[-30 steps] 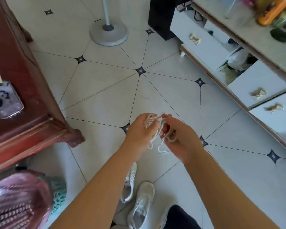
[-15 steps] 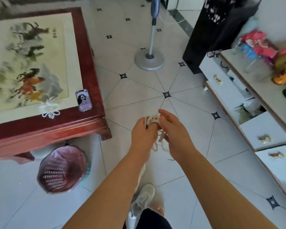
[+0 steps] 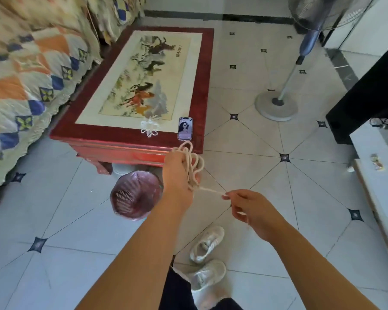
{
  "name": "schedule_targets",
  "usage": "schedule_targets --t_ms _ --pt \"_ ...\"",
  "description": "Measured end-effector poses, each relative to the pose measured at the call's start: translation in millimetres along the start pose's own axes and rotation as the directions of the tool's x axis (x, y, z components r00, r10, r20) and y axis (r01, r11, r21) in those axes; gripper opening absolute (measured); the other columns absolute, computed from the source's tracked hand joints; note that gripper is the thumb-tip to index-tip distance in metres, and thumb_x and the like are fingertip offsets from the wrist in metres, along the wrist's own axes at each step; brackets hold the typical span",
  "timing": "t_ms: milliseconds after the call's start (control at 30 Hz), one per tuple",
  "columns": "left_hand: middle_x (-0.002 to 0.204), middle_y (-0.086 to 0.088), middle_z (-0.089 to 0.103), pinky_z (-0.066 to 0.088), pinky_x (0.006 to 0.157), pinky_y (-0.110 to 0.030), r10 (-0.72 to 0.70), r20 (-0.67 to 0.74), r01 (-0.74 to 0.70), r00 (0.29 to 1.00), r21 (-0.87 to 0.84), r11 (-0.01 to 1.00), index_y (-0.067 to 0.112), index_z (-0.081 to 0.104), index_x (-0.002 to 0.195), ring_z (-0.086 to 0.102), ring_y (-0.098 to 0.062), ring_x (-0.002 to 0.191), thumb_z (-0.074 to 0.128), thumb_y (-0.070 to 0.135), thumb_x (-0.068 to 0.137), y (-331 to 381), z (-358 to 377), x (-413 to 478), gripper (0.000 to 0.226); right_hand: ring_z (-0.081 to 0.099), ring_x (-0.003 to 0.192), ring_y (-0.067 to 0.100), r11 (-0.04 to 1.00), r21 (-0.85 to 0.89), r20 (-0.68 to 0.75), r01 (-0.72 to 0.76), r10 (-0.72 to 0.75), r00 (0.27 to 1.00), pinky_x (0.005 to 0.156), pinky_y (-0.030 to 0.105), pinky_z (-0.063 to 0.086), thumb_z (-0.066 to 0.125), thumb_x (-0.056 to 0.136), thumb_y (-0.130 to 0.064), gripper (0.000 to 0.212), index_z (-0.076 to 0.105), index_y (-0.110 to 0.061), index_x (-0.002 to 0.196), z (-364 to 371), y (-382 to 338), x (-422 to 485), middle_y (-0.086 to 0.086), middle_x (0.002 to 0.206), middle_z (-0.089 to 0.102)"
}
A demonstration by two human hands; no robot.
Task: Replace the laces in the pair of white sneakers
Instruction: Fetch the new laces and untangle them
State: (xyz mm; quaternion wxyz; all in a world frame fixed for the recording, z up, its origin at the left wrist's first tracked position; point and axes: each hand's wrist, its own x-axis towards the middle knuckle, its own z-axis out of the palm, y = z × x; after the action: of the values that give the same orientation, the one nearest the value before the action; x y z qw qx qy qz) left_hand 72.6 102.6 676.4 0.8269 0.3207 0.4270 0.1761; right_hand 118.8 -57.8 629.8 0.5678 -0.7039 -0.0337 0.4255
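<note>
My left hand (image 3: 179, 174) grips a bundle of cream laces (image 3: 194, 163), looped in coils above and beside the fingers. One strand runs from the bundle down to the right, where my right hand (image 3: 248, 208) pinches its end between thumb and fingertips. The two white sneakers (image 3: 207, 243) (image 3: 207, 276) lie on the tiled floor below my arms, side by side. Another small bundle of white laces (image 3: 150, 127) lies on the near edge of the red wooden table (image 3: 126, 139).
A phone (image 3: 185, 128) lies on the table beside the lace bundle. A pink-lined bin (image 3: 136, 195) stands on the floor in front of the table. A quilted sofa (image 3: 31, 70) is at left, a standing fan (image 3: 277, 107) at back right, a white cabinet (image 3: 376, 175) at right.
The view has swung left and up, bringing the whole table and sofa into sight. My hands have parted: the right hand has drawn one strand out from the bundle in my left hand.
</note>
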Motion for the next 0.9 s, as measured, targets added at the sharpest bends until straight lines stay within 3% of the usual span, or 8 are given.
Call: schedule_targets --t_ms 200,267,367,433,567,667,733,900 --pt "0.072 0.008 0.051 0.043 0.056 -0.024 0.193 0.086 -0.211 0.977 0.458 0.864 0.030 0.049 0.078 0.050 -0.006 0.059 0.050 0.032 0.091 16 -46 4 0.014 0.056 0.087 0.015 0.881 0.446 -0.038 -0.159 0.196 0.980 0.073 0.037 0.050 0.060 0.088 -0.016 0.010 0.065 -0.008 0.091 59 -32 39 0.004 0.085 0.058" --pt "0.073 0.011 0.054 0.045 0.055 -0.020 0.229 0.198 -0.301 0.953 0.564 0.769 0.033 0.049 0.083 0.054 -0.003 0.059 0.066 0.039 0.079 16 -57 10 0.019 0.059 0.087 0.019 0.835 0.525 0.007 -0.165 0.189 0.982 0.067 0.037 0.051 0.059 0.089 -0.016 0.010 0.063 -0.007 0.089 88 -41 51 0.006 0.086 0.061" --pt "0.082 0.014 0.060 0.043 0.061 -0.004 0.206 0.321 -0.368 0.924 0.611 0.701 0.035 0.048 0.092 0.058 0.013 0.068 0.074 0.018 0.075 18 -77 30 0.035 0.064 0.086 0.024 0.761 0.609 0.159 -0.223 0.158 0.975 0.067 0.034 0.054 0.049 0.094 -0.021 0.026 0.061 -0.001 0.105 130 -49 71 0.015 0.097 0.065" --pt "0.089 0.012 0.062 0.042 0.065 -0.004 0.175 0.300 -0.335 0.938 0.648 0.684 0.030 0.051 0.103 0.059 0.011 0.074 0.074 0.014 0.074 26 -94 49 0.041 0.065 0.088 0.024 0.739 0.613 0.216 -0.279 0.184 0.959 0.067 0.035 0.055 0.048 0.094 -0.023 0.029 0.060 0.000 0.109 153 -55 86 0.016 0.099 0.065" --pt "0.096 0.005 0.065 0.050 0.080 -0.029 0.203 0.129 -0.219 0.971 0.824 0.522 0.026 0.056 0.113 0.062 -0.014 0.088 0.067 0.020 0.080 45 -130 97 0.035 0.058 0.089 0.024 0.755 0.547 0.288 -0.363 0.237 0.928 0.086 0.037 0.050 0.047 0.094 -0.019 0.021 0.060 -0.003 0.095 196 -63 124 0.015 0.094 0.061" --pt "0.082 0.005 0.064 0.053 0.074 -0.036 0.208 -0.003 -0.120 0.978 0.808 0.577 0.027 0.057 0.094 0.062 -0.018 0.080 0.062 0.021 0.084 61 -155 133 0.013 0.055 0.080 0.018 0.837 0.403 0.284 -0.370 0.270 0.920 0.076 0.033 0.050 0.053 0.091 -0.017 0.013 0.060 -0.008 0.095 224 -67 154 0.007 0.087 0.060" --pt "0.078 0.001 0.063 0.056 0.071 -0.041 0.165 -0.133 -0.016 0.977 0.731 0.682 0.028 0.052 0.084 0.063 -0.023 0.075 0.062 0.019 0.084 73 -171 157 0.013 0.058 0.078 0.016 0.853 0.353 0.225 -0.384 0.321 0.920 0.087 0.040 0.050 0.055 0.089 -0.012 0.008 0.061 -0.007 0.094 236 -66 174 0.003 0.081 0.062" --pt "0.104 -0.020 0.062 0.053 0.081 -0.050 0.015 -0.369 0.194 0.929 0.521 0.831 0.007 0.050 0.119 0.062 -0.034 0.091 0.066 0.016 0.080 97 -211 211 0.043 0.056 0.104 0.019 0.856 0.274 0.046 -0.439 0.444 0.895 0.085 0.034 0.044 0.059 0.089 -0.016 0.021 0.061 -0.011 0.109 244 -48 210 0.004 0.105 0.061"
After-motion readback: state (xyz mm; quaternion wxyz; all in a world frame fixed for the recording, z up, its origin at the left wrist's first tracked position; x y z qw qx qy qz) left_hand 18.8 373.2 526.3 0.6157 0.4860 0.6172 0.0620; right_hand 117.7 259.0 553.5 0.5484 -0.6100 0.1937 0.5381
